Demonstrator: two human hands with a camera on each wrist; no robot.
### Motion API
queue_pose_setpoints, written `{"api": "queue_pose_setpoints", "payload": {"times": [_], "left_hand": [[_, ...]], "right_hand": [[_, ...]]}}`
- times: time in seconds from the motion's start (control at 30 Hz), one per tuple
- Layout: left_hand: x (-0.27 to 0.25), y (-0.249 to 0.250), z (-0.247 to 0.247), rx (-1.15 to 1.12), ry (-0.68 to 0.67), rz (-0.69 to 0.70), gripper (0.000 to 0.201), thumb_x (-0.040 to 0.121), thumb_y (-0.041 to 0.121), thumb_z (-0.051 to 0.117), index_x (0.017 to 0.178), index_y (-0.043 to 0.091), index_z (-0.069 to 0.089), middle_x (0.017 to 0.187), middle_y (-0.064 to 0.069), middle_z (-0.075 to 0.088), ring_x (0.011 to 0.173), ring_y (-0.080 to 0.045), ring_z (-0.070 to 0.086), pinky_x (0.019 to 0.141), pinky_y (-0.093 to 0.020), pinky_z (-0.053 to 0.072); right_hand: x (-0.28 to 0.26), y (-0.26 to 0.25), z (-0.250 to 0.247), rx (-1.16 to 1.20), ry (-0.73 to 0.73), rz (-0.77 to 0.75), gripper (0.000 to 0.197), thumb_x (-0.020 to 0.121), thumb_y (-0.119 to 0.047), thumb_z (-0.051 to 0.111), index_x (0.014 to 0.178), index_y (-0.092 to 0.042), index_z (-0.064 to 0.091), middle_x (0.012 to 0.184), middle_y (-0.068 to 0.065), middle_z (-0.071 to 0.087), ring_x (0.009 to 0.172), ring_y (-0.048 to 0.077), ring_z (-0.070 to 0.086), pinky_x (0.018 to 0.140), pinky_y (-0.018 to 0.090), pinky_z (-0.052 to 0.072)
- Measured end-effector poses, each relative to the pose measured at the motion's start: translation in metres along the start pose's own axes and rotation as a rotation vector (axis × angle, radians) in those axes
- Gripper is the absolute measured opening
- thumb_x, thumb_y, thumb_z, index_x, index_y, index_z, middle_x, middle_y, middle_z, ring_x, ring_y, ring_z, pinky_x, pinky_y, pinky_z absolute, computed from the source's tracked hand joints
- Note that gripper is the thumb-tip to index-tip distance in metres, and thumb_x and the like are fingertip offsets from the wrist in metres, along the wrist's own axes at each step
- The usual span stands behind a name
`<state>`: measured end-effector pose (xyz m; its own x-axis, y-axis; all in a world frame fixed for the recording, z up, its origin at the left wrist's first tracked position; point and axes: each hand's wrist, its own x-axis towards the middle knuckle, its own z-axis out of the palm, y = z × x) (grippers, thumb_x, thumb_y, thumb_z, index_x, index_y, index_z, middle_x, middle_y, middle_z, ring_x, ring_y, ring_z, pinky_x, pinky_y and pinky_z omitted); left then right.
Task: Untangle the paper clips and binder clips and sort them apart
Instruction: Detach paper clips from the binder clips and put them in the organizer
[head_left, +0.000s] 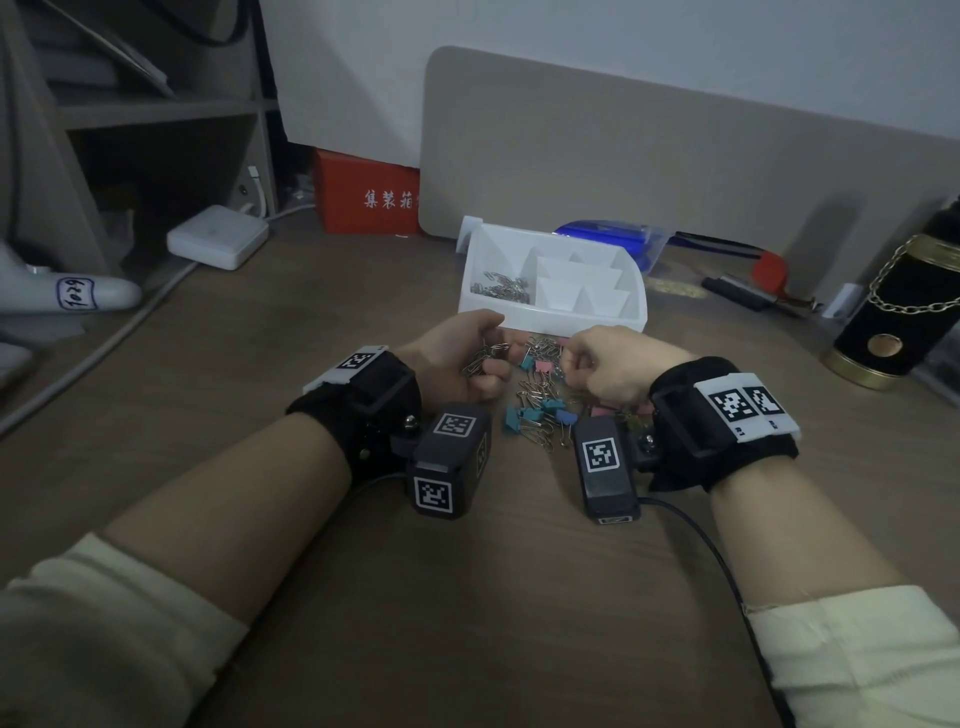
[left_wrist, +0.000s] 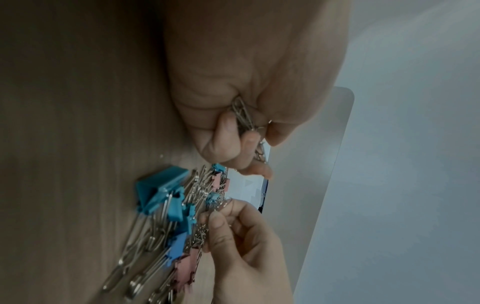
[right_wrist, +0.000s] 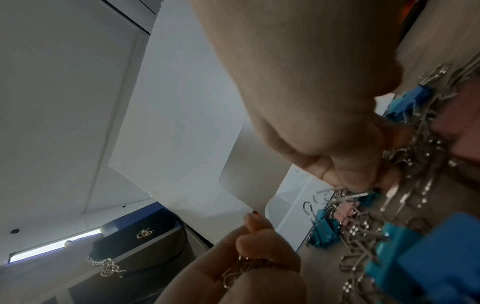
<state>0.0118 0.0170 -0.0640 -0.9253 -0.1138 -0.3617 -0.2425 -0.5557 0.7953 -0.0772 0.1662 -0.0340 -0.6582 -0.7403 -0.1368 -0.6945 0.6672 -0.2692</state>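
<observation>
A tangled pile of silver paper clips and teal, blue and pink binder clips (head_left: 540, 402) (left_wrist: 166, 207) (right_wrist: 389, 230) lies on the wooden desk between my hands. My left hand (head_left: 462, 358) (left_wrist: 249, 123) (right_wrist: 246, 265) grips a bunch of silver paper clips (head_left: 480, 358) (left_wrist: 242, 114) in its curled fingers. My right hand (head_left: 597, 366) (left_wrist: 228, 222) (right_wrist: 363, 179) pinches paper clips at the pile's far right edge. A white compartment organizer (head_left: 556, 280) stands just behind, with several paper clips (head_left: 501, 288) in its left section.
A brown board (head_left: 675, 156) leans against the wall behind the organizer. A black and gold tin (head_left: 893, 312) stands at the right, pens and a blue pouch (head_left: 613, 234) behind. A white adapter (head_left: 218, 236), red box (head_left: 369, 192) and shelf are at the left.
</observation>
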Motion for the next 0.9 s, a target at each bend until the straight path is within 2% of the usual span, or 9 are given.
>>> {"api": "queue_pose_setpoints", "payload": {"times": [0.2,0.33,0.43,0.5,0.57,0.63,0.7,0.8,0.9], "left_hand": [[0.001,0.000,0.000,-0.012,-0.001,-0.002,0.037,0.101,0.029,0.031,0.077,0.009,0.051,0.053,0.000,0.050,0.031,-0.005,0.032,0.030,-0.011,0.017],[0.000,0.000,0.001,0.029,-0.022,-0.015,0.038,0.102,0.030,0.029,0.082,0.007,0.052,0.059,-0.001,0.047,0.033,-0.006,0.033,0.029,-0.011,0.020],[-0.003,-0.001,0.005,0.094,-0.024,-0.025,0.040,0.102,0.034,0.027,0.087,0.006,0.052,0.063,-0.002,0.045,0.035,-0.006,0.032,0.031,-0.011,0.020],[-0.003,-0.002,0.007,0.163,-0.028,-0.027,0.044,0.102,0.038,0.026,0.087,0.006,0.053,0.064,-0.002,0.046,0.036,-0.006,0.031,0.032,-0.011,0.020],[-0.001,-0.002,0.008,0.212,-0.049,-0.023,0.044,0.101,0.039,0.025,0.084,0.009,0.052,0.060,-0.002,0.050,0.038,-0.006,0.031,0.033,-0.011,0.019],[-0.001,-0.001,0.008,0.246,-0.092,-0.003,0.035,0.100,0.031,0.025,0.079,0.014,0.048,0.058,-0.001,0.049,0.039,-0.006,0.030,0.036,-0.012,0.017],[-0.002,-0.001,0.008,0.264,-0.119,0.015,0.029,0.097,0.023,0.027,0.075,0.017,0.045,0.060,0.000,0.045,0.039,-0.006,0.030,0.039,-0.014,0.014],[0.000,-0.001,0.005,0.225,-0.089,0.017,0.031,0.098,0.024,0.034,0.071,0.016,0.047,0.057,0.003,0.042,0.036,-0.004,0.028,0.035,-0.013,0.015],[0.001,-0.002,0.002,0.159,-0.027,0.016,0.034,0.099,0.029,0.037,0.069,0.016,0.046,0.050,0.007,0.040,0.032,-0.002,0.026,0.030,-0.012,0.014]], "right_hand": [[0.003,0.000,-0.002,-0.008,0.071,-0.034,0.025,0.089,-0.001,0.046,0.076,-0.021,0.055,0.082,-0.005,0.058,0.070,0.009,0.052,0.053,0.018,0.039],[0.005,-0.003,-0.003,0.163,0.267,-0.129,0.016,0.091,-0.004,0.052,0.084,-0.017,0.058,0.086,-0.005,0.058,0.071,0.006,0.051,0.058,0.017,0.038],[0.004,-0.009,-0.003,0.314,0.371,-0.259,0.014,0.092,-0.011,0.057,0.082,-0.020,0.058,0.078,-0.007,0.057,0.070,0.007,0.052,0.064,0.018,0.041],[0.002,-0.015,-0.002,0.366,0.377,-0.323,0.012,0.091,-0.013,0.060,0.083,-0.021,0.059,0.079,-0.005,0.058,0.073,0.011,0.055,0.069,0.022,0.046],[-0.001,-0.020,0.000,0.406,0.329,-0.362,0.006,0.090,-0.011,0.061,0.086,-0.016,0.062,0.078,-0.001,0.061,0.069,0.009,0.059,0.067,0.026,0.049],[-0.003,-0.024,0.002,0.437,0.256,-0.389,0.003,0.089,-0.009,0.062,0.091,-0.008,0.065,0.069,-0.003,0.064,0.062,0.007,0.063,0.064,0.033,0.051],[-0.005,-0.025,0.003,0.435,0.214,-0.399,0.008,0.089,-0.011,0.063,0.094,-0.009,0.069,0.066,-0.009,0.067,0.064,0.013,0.066,0.065,0.037,0.051],[-0.004,-0.023,0.000,0.445,0.263,-0.390,0.013,0.092,-0.014,0.060,0.094,-0.019,0.071,0.079,0.004,0.072,0.073,0.020,0.066,0.068,0.030,0.052],[0.001,-0.011,-0.006,0.372,0.401,-0.246,0.012,0.090,-0.014,0.061,0.088,-0.025,0.067,0.087,-0.003,0.067,0.072,0.006,0.058,0.066,0.021,0.045]]}}
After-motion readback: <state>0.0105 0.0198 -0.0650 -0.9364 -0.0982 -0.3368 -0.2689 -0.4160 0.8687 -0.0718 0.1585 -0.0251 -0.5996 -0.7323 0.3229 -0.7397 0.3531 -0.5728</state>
